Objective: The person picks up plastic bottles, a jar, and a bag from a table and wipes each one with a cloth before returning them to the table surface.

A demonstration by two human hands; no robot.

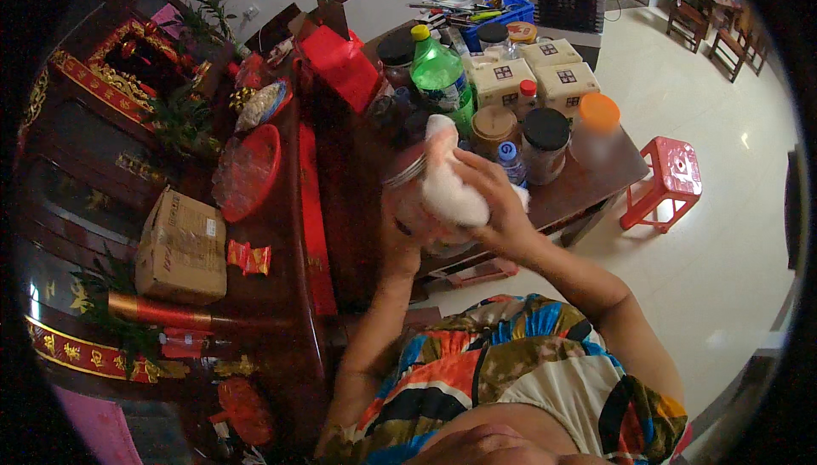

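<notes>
My left hand (401, 245) grips a clear jar (399, 200) from its near left side. The jar is tilted, and its ridged neck points up and to the left. Against the jar's right side, my right hand (494, 190) presses a white cloth (450, 190) with a pinkish part. Much of the jar is hidden behind the cloth and my fingers. Just beyond my right hand stand a small bottle with a blue cap (508, 153), a black-lidded jar (544, 139) and a jar with a tan lid (494, 125).
On the dark wooden table (606, 168) stand a green bottle (440, 72), an orange-lidded jar (599, 117), tissue packs (562, 85) and a blue basket (504, 15) of utensils. A red stool (678, 168) is to the right. The left cabinet holds a cardboard box (185, 245) and a red tray (271, 152).
</notes>
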